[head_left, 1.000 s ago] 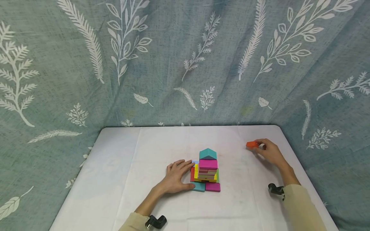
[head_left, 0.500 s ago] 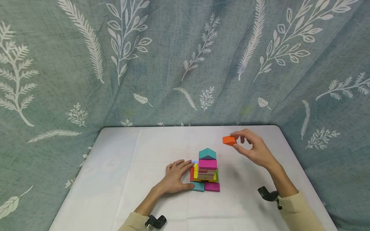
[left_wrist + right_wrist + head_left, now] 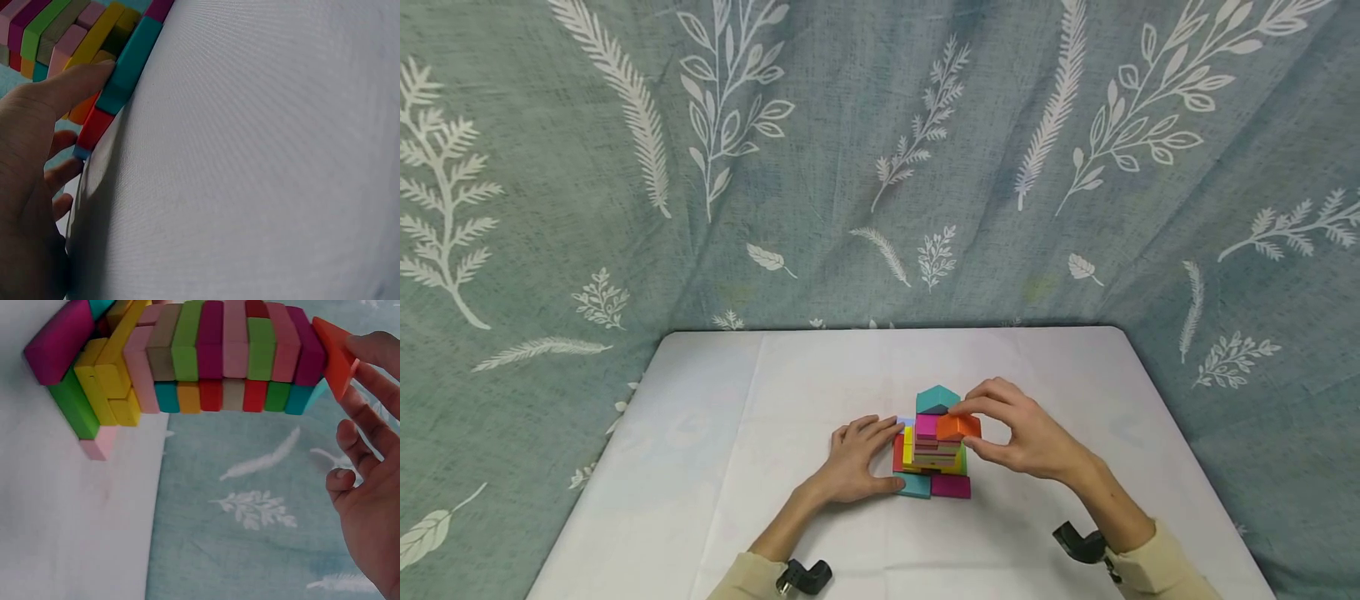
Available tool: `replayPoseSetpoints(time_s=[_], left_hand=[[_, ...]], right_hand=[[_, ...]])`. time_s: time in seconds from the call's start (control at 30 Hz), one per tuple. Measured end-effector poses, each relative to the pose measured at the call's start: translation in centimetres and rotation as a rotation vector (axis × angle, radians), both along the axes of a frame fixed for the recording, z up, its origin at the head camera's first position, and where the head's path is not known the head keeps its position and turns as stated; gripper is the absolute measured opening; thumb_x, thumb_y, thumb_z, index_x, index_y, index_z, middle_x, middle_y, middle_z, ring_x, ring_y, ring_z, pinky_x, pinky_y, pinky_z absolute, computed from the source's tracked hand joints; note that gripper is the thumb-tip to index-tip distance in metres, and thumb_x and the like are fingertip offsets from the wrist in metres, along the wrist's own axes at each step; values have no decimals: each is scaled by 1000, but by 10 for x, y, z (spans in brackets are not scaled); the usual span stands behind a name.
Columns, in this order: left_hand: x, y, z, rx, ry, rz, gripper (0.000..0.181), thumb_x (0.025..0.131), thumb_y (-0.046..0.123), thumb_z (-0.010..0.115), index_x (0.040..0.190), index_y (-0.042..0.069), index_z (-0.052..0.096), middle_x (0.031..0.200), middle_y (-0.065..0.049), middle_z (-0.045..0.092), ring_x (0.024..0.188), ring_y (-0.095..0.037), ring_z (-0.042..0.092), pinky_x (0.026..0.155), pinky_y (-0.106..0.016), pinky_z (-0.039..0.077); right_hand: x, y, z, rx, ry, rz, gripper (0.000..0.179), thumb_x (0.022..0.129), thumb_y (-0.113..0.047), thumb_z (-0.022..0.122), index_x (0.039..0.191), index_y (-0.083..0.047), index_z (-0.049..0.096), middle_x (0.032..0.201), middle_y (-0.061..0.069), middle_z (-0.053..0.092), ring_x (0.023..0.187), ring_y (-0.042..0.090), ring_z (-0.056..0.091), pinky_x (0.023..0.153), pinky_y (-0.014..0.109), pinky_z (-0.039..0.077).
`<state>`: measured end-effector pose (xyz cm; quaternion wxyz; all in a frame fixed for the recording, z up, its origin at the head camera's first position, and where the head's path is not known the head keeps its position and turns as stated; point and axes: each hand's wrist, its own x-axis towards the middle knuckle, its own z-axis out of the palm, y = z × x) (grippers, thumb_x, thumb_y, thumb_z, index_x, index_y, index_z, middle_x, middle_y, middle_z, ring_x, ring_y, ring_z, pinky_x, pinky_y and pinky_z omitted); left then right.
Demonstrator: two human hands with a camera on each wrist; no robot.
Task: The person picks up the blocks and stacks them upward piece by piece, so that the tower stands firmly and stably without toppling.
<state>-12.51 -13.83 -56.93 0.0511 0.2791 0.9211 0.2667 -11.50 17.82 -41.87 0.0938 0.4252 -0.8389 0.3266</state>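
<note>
A tall tower of colourful wooden blocks [image 3: 927, 427] stands on the table, on a base of flat blocks. My right hand [image 3: 1033, 433] pinches an orange triangular block [image 3: 958, 428] between thumb and fingers at the tower's top front. In the right wrist view this orange block [image 3: 335, 353] lies against the top purple block [image 3: 307, 347] or just off it; which, I cannot tell. Behind it sits a teal triangular block [image 3: 937, 399]. My left hand [image 3: 859, 462] rests at the base's left side with fingers spread, its thumb touching the teal base block [image 3: 130, 65].
A magenta flat block [image 3: 951, 487] forms the base's front right. The white table [image 3: 790, 383] spreads around the tower, its far edge before a green leaf-patterned cloth [image 3: 820, 167]. Dark camera mounts [image 3: 805, 576] sit at both wrists.
My right hand has lifted the orange triangular block from the table's right side and carried it left to the tower's top. The left hand has stayed in place.
</note>
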Motion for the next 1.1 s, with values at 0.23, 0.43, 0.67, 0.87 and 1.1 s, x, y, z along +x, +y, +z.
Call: replayPoseSetpoints(time_s=[0.23,0.43,0.67,0.87,1.1], left_hand=[[-1,0,2,0,8,-6,86,83,65,66,156,29,39,162,4,34,148,-31,23,108,-60,17],[0,0,4,3,0,-2,86,83,66,66,156,29,39,162,4,35,148,-31,23,108,-60,17],[0,0,3,18,7,-5,87,82,66,66,156,28,39,161,3,35,147,-32,24,107,-61,18],[0,0,2,13,-2,0,88,82,67,65,156,29,38,162,6,34,148,-30,23,108,-59,17],[0,0,2,10,2,0,87,82,68,66,156,28,39,162,5,34,148,-30,23,108,-60,17]], right_hand=[[-3,-4,-3,-4,20,-5,39,85,-22,82,122,-25,69,117,-7,54,109,10,50,87,32,48],[-5,-10,-3,6,23,-16,39,85,-21,82,121,-27,69,118,-6,51,109,10,48,84,31,49],[-7,-17,-5,-4,16,-9,36,86,-25,82,120,-28,70,119,-6,50,110,11,47,83,29,49],[-9,-19,-6,-2,19,0,34,87,-27,80,120,-29,70,120,-5,50,112,12,48,83,29,49],[-10,-19,-6,3,28,4,36,87,-24,81,121,-28,70,122,-3,50,113,13,48,84,32,49]])
